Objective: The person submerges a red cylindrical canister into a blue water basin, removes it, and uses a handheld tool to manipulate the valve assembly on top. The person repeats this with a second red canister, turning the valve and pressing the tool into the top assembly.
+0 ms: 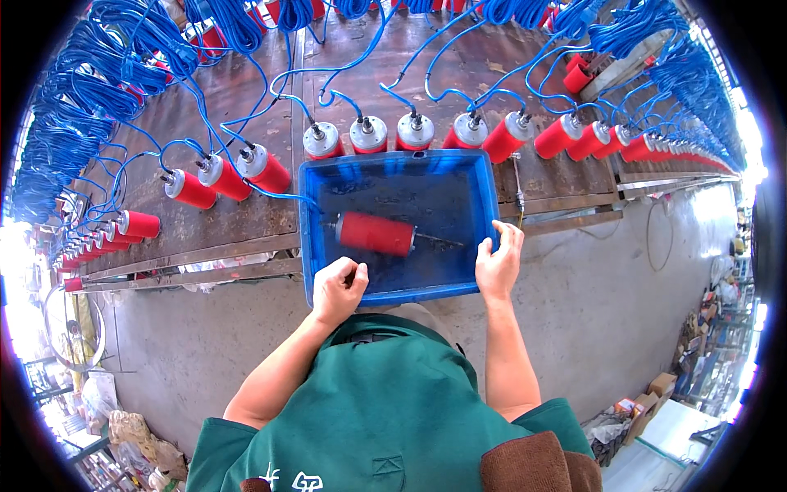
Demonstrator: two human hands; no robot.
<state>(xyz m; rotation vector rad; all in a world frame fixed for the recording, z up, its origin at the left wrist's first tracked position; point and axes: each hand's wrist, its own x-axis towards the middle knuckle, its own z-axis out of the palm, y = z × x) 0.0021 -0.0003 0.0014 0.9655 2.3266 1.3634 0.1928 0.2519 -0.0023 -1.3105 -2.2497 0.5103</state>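
Observation:
A blue plastic tub [307, 246] sits in front of me with dark liquid in it. Inside lies a red cylinder [373, 233] with metal ends, slightly blurred, a blue cable at its left end and a thin rod at its right. My left hand [338, 292] is closed over the tub's near left part, thumb against the curled fingers, just below the cylinder. At the right rim my right hand [498, 264] has its fingers bent and closed. Whatever either hand pinches, if anything, is hidden. A thin metal rod with a yellowish end [520, 197] hangs close to the right fingertips.
Red cylinders with silver caps [416, 131] stand and lie in a long curved row on the brown worktable [246, 90]. Blue cables run from them to coiled bundles [98, 78] along the back. Boxes [652, 399] and bags [135, 439] lie on the floor behind me.

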